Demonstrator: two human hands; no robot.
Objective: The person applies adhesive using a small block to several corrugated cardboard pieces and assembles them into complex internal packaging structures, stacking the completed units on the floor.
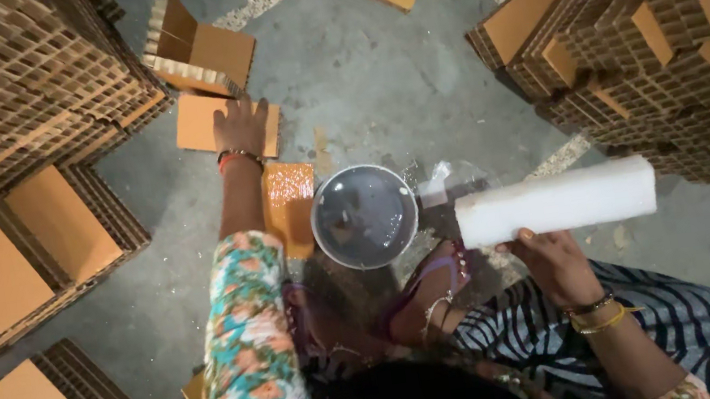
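White foam roller (555, 200) sits right of centre in the frame, lying roughly level, its near underside pinched by the right hand (554, 263), whose fingers curl up around it from below. Just left of it stands a round metal bowl (364, 216) of dark liquid on the concrete floor (376, 79). Upper left of centre, the left hand (241, 125) lies flat, fingers spread, pressing on an orange cardboard sheet (199, 122). A glossy, wet-looking sheet (291, 200) lies between that one and the bowl. Honeycomb cardboard stacks (6, 80) fill the frame's edges.
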